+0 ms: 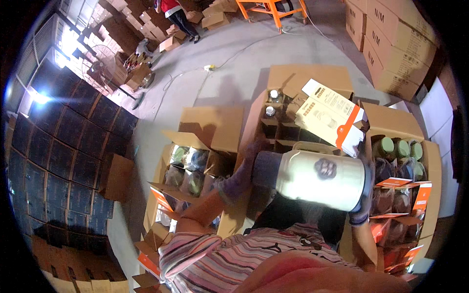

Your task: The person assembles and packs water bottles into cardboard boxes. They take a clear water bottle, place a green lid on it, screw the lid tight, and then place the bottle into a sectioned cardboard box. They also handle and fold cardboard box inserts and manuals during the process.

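Note:
I hold a large cream-white flask with a dark grey lid (317,179) sideways in front of my chest. My left hand (239,181), in a purple-grey glove, grips its lid end. My right hand (364,198), also gloved, cups its base. A white and orange product box (332,115) lies tilted just behind the flask on an open carton (293,78). Below my hands stand open cartons with divider cells.
An open carton (205,146) at my left holds wrapped flasks. Another carton (430,161) at my right holds green-lidded flasks and orange leaflets. Dark stacked boxes (63,161) rise at the left, brown cartons (395,44) at the upper right. A person (176,14) stands far back by an orange frame (271,10).

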Tool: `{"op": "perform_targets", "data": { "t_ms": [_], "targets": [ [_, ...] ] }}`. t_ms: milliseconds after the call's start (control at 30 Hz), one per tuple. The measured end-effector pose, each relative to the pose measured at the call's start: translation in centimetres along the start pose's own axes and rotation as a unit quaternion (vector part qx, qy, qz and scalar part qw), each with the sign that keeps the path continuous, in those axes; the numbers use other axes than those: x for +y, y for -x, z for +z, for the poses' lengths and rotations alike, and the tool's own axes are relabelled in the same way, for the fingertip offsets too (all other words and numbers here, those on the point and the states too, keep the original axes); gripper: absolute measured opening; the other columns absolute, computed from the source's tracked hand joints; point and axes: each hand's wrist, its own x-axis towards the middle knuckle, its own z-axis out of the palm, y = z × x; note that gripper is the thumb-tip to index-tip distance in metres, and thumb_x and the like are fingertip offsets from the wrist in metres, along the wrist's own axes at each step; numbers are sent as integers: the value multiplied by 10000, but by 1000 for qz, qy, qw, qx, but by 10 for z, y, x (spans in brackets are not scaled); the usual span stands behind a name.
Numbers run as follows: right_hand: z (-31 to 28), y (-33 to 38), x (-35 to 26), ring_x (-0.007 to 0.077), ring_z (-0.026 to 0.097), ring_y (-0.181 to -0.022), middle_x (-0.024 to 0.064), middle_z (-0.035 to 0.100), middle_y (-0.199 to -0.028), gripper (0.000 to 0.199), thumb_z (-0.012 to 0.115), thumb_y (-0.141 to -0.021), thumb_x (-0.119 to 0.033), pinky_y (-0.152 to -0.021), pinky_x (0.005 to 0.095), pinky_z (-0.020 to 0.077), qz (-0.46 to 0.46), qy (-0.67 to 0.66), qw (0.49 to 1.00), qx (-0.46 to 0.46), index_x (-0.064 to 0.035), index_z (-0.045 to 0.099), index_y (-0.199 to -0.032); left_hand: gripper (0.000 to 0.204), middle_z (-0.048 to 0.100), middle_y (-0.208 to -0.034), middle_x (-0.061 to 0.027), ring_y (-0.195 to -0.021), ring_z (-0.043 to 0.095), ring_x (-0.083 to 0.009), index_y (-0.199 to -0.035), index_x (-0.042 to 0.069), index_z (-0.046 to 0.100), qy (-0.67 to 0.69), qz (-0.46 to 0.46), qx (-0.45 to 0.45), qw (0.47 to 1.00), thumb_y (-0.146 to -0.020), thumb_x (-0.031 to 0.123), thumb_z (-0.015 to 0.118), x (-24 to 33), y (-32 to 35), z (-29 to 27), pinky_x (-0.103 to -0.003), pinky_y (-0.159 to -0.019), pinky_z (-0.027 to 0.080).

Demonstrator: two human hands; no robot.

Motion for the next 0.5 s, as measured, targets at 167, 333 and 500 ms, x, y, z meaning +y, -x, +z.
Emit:
{"op": "perform_targets", "data": {
  "t_ms": [167,333,500],
  "targets": [
    [3,-1,-11,271,364,-1353,162,312,-1502,975,624,-807,-533,-1126,400,293,-103,29,992,-59,-34,161,-1504,732,459,-1349,-150,-1217,488,-297,-1341,69,445,-54,-95,49,993,-765,373,779,2,-10,10,-406,-1027,420],
    [-18,6,21,269,372,-1349,154,333,-1498,873,557,-859,-506,-1127,398,294,65,-219,973,-12,-23,205,-1495,670,529,-1227,-142,-1177,491,-319,-1245,77,489,-480,338,-91,804,-677,208,819,11,-12,25,-422,-1006,385],
    [-14,17,-2,268,380,-1346,147,353,-1493,779,491,-912,-479,-1129,395,294,12,-182,982,-40,-12,249,-1485,678,512,-1300,-139,-1197,498,-292,-1406,85,392,-142,127,-34,981,-849,318,700,-7,9,24,-393,-1021,399]
  ]
}}
